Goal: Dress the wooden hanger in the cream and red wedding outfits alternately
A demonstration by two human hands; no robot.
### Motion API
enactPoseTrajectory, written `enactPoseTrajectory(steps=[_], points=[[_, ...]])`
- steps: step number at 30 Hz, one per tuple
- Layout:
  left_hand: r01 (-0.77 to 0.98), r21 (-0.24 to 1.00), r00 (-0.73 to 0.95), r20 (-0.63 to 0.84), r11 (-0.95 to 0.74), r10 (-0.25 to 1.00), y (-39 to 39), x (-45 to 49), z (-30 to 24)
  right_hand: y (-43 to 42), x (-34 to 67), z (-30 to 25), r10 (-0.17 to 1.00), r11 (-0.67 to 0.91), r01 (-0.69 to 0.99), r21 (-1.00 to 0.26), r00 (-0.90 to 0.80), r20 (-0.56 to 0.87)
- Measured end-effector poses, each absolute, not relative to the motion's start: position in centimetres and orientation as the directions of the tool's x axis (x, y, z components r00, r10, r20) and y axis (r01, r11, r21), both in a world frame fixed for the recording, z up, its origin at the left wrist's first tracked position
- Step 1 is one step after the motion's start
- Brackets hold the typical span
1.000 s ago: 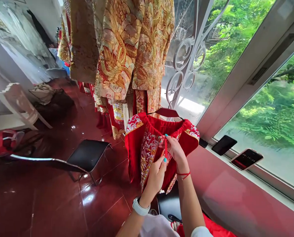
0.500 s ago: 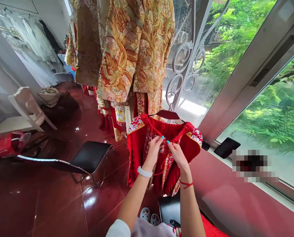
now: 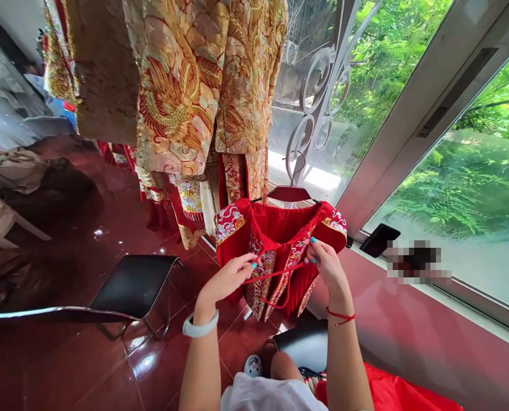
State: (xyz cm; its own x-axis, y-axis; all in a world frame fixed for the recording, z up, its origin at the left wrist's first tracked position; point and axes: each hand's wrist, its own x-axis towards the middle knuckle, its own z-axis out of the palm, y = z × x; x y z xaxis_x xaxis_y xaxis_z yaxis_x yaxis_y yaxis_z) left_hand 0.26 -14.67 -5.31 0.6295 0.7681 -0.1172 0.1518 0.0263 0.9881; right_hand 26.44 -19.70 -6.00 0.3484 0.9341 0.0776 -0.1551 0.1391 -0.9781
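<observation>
A red embroidered garment [image 3: 237, 231] hangs from a dark red hanger [image 3: 289, 194] in front of me. A thin red cord [image 3: 275, 274] runs from its waist opening, stretched between my hands. My left hand [image 3: 229, 277] pinches one end of the cord at the garment's left front. My right hand [image 3: 327, 262] pinches the other end at the right front. A white band sits on my left wrist and a red thread on my right wrist.
Gold and red embroidered robes [image 3: 181, 91] hang just behind the garment. A black stool [image 3: 130, 279] stands at the left on the glossy red floor. A window ledge [image 3: 429, 319] with a dark phone [image 3: 379, 240] runs along the right. Another black seat [image 3: 306, 342] is below my hands.
My hands were together at the garment's neckline; they have drawn apart and lower, pulling the red cord taut between them. The view has shifted slightly left and down.
</observation>
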Motion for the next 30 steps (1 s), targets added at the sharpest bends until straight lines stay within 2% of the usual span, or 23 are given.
enactPoseTrajectory(steps=[3,6,9,11,15,20,22,24,27,30], points=[[0.285,0.952,0.605,-0.087,-0.113,0.791,-15.7,-4.2,-3.8,-19.9,27.2,-5.3,0.92,0.104,-0.048,-0.993,0.385,0.077],[0.253,0.965,0.549,-0.078,-0.076,0.832,-16.7,-5.8,-4.4,-20.7,26.9,-4.9,0.947,0.062,-0.039,-0.997,0.319,0.047],[0.142,0.989,0.53,-0.099,0.027,0.842,-18.1,-2.0,-7.3,-21.4,25.1,-5.0,0.979,0.021,-0.132,-0.991,0.202,-0.006],[0.086,0.995,0.588,-0.086,0.043,0.805,-19.5,2.7,-9.6,-21.7,23.6,-5.2,0.989,0.013,-0.221,-0.975,0.149,-0.021],[0.109,0.986,0.587,0.039,-0.127,0.809,-22.4,9.8,-11.8,-21.7,22.1,-5.6,0.996,-0.02,-0.324,-0.946,0.072,-0.046],[0.105,0.976,0.618,0.085,-0.189,0.782,-23.8,8.6,-9.7,-21.5,22.8,-7.1,0.981,-0.036,-0.358,-0.933,0.165,-0.101],[0.092,0.968,0.553,0.146,-0.235,0.82,-24.0,7.6,-8.8,-20.9,22.8,-7.8,0.983,-0.124,-0.367,-0.922,0.081,-0.165],[0.088,0.964,0.528,0.168,-0.251,0.833,-24.2,7.5,-8.5,-19.6,22.5,-8.0,0.972,-0.234,-0.417,-0.878,-0.104,-0.21],[0.096,0.99,0.539,0.037,-0.105,0.842,-24.7,8.1,-9.2,-16.6,22.5,-6.9,0.948,-0.298,-0.496,-0.816,-0.253,-0.193],[0.075,0.995,0.458,-0.09,0.063,0.884,-25.6,8.2,-9.7,-13.3,23.6,-4.6,0.976,-0.201,-0.425,-0.882,-0.167,-0.142]])
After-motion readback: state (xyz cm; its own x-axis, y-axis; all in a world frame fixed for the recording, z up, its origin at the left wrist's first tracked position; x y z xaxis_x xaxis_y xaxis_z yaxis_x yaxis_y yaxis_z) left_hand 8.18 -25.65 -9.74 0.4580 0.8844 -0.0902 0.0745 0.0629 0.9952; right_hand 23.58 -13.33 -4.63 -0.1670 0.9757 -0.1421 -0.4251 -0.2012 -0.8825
